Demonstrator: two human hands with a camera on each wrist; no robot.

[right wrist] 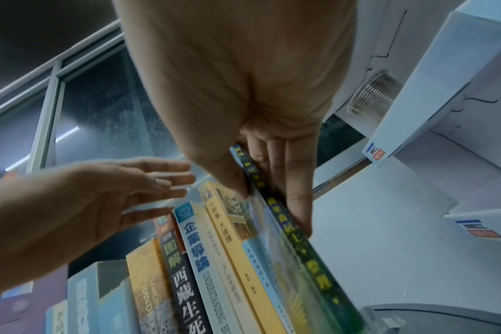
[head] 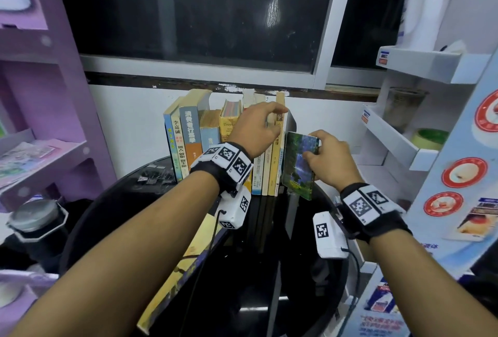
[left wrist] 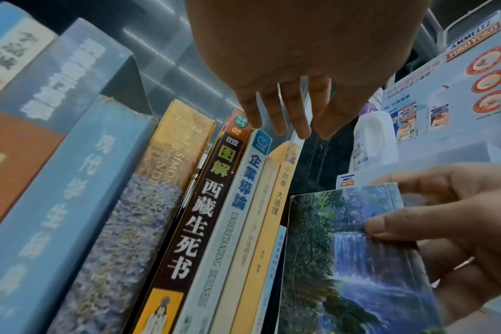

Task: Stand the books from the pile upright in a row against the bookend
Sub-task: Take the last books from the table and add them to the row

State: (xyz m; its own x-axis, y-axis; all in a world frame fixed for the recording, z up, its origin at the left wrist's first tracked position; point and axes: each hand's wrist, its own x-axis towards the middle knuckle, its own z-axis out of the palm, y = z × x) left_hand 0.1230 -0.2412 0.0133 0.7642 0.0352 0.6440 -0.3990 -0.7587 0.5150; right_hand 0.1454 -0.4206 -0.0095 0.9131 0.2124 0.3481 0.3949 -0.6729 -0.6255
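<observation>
A thin glossy paperback with a waterfall cover (head: 299, 165) stands at centre frame, pinched by the right hand (head: 330, 160) beside the upright row of books (head: 215, 145). The left hand (head: 257, 131), fingers spread, rests on the row's tops above the shiny black tabletop (head: 258, 255).

A dark window (head: 194, 10) with a pale grey frame fills the wall behind the far edge of the black round desk (head: 269, 269); below it runs a white wall (head: 129, 126). Streaks of light reflect in the glass. At the left stands a purple shelf unit (head: 45, 88) holding papers. At the right a white cardboard display rack (head: 420, 67) carries a roll of tape (head: 429, 139) and printed posters (head: 458, 174).
</observation>
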